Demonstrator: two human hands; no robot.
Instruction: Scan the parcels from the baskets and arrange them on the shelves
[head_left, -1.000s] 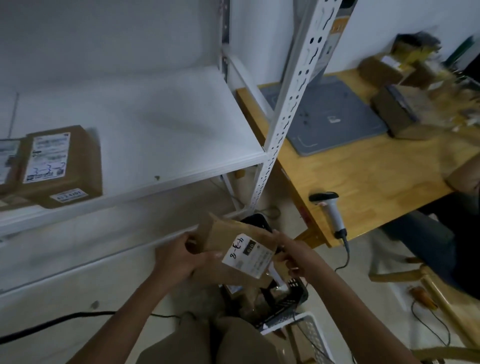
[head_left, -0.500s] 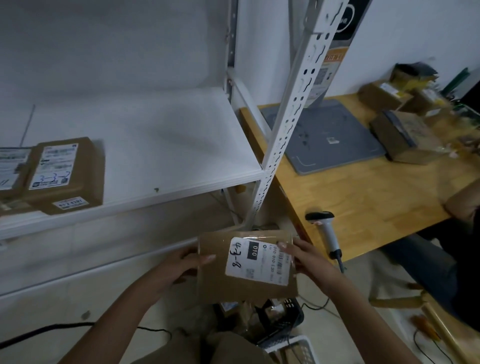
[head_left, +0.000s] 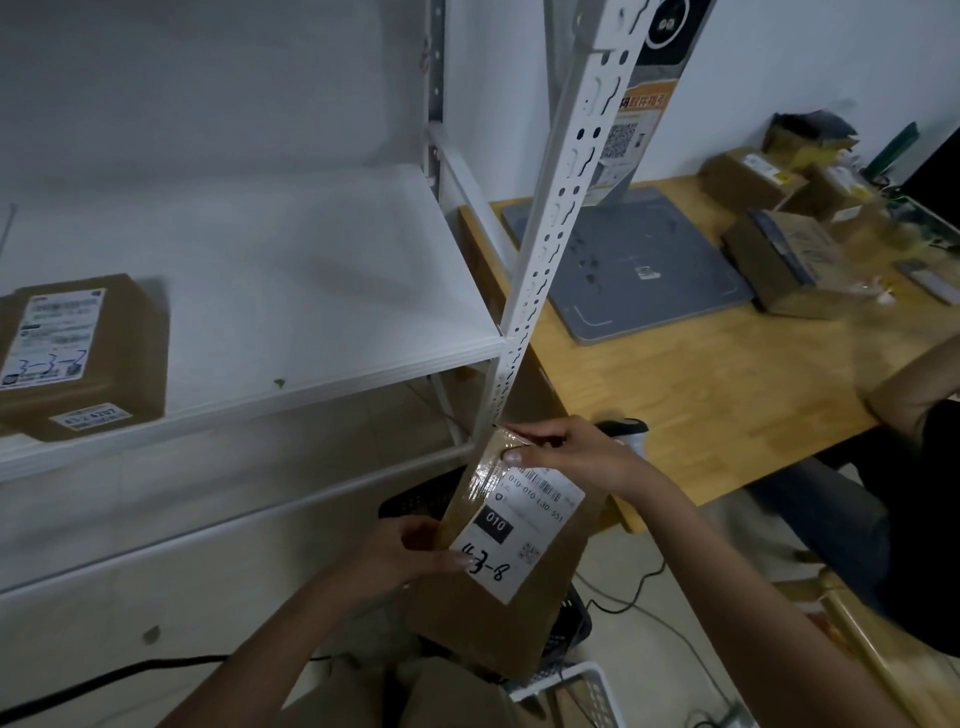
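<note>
1. White metal shelving, above and left of both hands. Its slotted upright runs down to just above the right hand.
2. Wooden table, right of the right hand. It carries a grey flat base with a standing sign that shows a QR code under an orange band; the band's characters are not legible.
3. Brown parcel, held tilted between the hands, below the shelf board. Its white label bears "010" on a black block, a barcode, a printed line that appears to read "010-010 L30 551", and handwritten "4-3-8".
4. Shelf parcel, far left of the left hand, lying flat. Its handwriting appears to read "3-3-2"; the small sticker reads "43 2 4207".
5. Cardboard boxes at the table's far side; their print is too small to read.
6. Black basket, behind the held parcel; its contents are hidden.
7. White basket, below the parcel, only a corner showing.
8. Left hand grips the parcel's left edge, thumb on the face.
9. Right hand pinches the taped top corner.
10. Scanner, just behind the right hand, mostly hidden.
</note>
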